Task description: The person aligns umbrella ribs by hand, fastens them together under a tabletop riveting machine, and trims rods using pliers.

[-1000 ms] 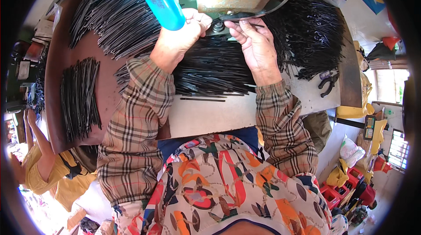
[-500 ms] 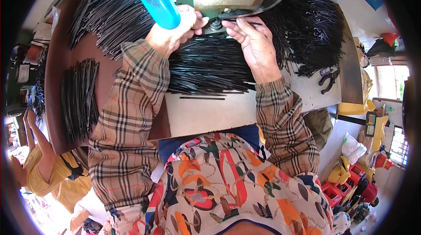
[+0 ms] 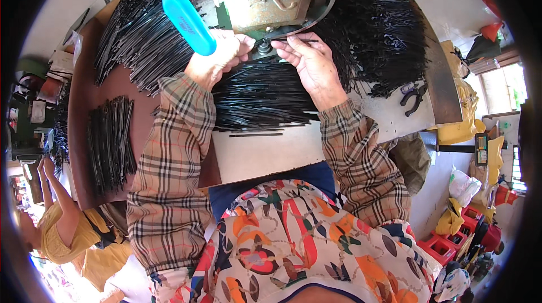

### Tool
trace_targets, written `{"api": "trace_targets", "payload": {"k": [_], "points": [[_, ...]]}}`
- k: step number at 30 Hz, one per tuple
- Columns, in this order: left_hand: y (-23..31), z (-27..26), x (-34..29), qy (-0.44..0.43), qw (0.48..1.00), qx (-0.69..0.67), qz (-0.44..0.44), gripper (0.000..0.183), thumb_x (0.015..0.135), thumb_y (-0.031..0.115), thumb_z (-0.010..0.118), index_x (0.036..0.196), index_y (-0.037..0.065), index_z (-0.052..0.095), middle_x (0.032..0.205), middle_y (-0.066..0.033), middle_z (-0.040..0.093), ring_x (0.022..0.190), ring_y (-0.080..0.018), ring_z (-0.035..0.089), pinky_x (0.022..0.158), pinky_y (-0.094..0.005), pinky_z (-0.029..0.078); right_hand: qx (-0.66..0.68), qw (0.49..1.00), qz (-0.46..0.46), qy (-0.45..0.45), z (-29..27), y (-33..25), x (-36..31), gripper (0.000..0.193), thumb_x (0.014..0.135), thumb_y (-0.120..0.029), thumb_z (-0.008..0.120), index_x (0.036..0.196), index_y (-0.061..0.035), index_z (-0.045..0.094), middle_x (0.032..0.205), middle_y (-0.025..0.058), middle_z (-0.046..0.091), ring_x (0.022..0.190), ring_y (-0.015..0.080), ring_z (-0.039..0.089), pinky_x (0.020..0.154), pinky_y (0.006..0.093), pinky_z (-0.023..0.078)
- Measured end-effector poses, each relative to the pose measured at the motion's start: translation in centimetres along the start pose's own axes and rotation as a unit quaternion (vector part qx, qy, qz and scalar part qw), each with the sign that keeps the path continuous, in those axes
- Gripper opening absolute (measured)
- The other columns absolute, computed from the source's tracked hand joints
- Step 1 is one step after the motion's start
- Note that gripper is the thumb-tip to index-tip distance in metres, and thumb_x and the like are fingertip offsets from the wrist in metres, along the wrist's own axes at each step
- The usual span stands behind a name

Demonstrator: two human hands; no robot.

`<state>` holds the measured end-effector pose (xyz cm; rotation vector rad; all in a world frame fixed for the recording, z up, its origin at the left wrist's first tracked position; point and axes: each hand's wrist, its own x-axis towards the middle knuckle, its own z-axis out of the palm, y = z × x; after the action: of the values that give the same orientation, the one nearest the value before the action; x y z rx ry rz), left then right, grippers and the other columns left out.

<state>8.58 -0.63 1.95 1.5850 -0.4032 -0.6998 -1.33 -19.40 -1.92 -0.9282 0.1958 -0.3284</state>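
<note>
At a metal machine (image 3: 265, 1) with a bright light on its front, both my hands meet near a small round metal post (image 3: 263, 48). My right hand (image 3: 317, 71) pinches a thin black rod (image 3: 309, 40), which lies level and points toward the post. On the post's other side, my left hand (image 3: 214, 60) has its fingers closed with the tips close to the machine; whatever is in them is hidden. Just below the hands lies a heap of similar thin black rods (image 3: 262, 97).
More black rods (image 3: 144, 37) are piled at the back left, and a bundle (image 3: 110, 145) lies at the near left. Jointed-looking black pieces (image 3: 389, 37) heap up at right, beside pliers (image 3: 415, 98). A light-blue oblong fixture (image 3: 188, 20) hangs above my left hand. Another person (image 3: 59, 221) is at far left.
The view has shifted, so the table and machine appear slightly lower and farther left. Both hands keep nearly the same pose at the post, the rod still in my right fingers.
</note>
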Motion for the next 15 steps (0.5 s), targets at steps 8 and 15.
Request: {"api": "trace_targets", "payload": {"k": [8,15], "points": [[1.1,1.1,0.0,0.032,0.999,0.004,-0.024,0.016,0.082,0.017,0.072,0.088,0.002,0.071,0.067,0.0003,0.057,0.042,-0.0024,0.034,0.037,-0.0177,0.021,-0.011,1.000,0.010,0.001,0.0,0.2,0.0,0.009,0.095,-0.006,0.056,0.097,0.0014,0.059,0.097,0.0168,0.067,0.094,0.0262,0.069,0.076,0.0295,0.057],[1.2,2.0,0.1,0.085,0.991,0.107,-0.013,0.018,0.079,0.021,0.077,0.086,0.005,0.072,0.066,0.0029,0.056,0.043,-0.0010,0.031,0.039,-0.0188,0.018,-0.014,1.000,-0.011,-0.017,-0.2,0.2,0.0,0.008,0.095,-0.007,0.057,0.097,0.0006,0.059,0.098,0.0165,0.067,0.094,0.0249,0.068,0.077,0.0304,0.057]]}}
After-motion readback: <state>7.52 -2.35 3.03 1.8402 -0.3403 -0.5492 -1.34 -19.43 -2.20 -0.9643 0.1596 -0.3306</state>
